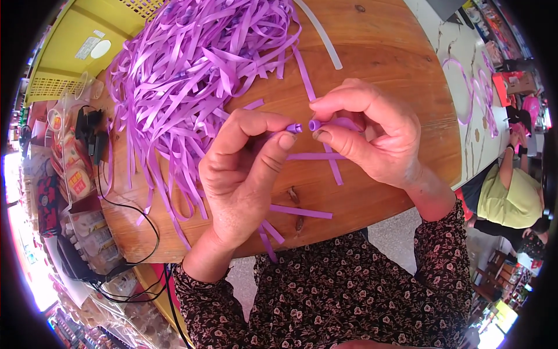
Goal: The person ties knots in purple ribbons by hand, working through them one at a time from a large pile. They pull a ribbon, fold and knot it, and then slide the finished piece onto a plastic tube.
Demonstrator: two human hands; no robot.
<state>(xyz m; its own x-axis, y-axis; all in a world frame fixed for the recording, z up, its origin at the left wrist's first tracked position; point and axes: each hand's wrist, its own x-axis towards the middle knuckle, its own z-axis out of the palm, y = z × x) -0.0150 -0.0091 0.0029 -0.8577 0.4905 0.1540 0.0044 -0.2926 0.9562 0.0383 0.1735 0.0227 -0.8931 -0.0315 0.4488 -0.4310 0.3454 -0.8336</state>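
Observation:
In front of my chest, my left hand (235,180) pinches a small purple plastic connector piece (295,128) between thumb and forefinger. Facing it across a narrow gap, a round hollow purple end piece (314,125) is pinched in my right hand (386,136), with purple ribbon running back under those fingers. The two pieces are apart. Several loose purple ribbon ends (305,212) stick out below my hands over the wooden table (378,52). A large tangled heap of purple ribbons (192,64) lies beyond my left hand, small darker purple fittings showing among them.
A yellow plastic crate (67,49) stands at the far left. Black cables (154,224) hang along the table's left edge, beside packed goods. A translucent strip (322,35) lies at the back. On the right, a white marbled surface (456,70) holds purple ribbon loops (479,96); another person (511,198) is beyond.

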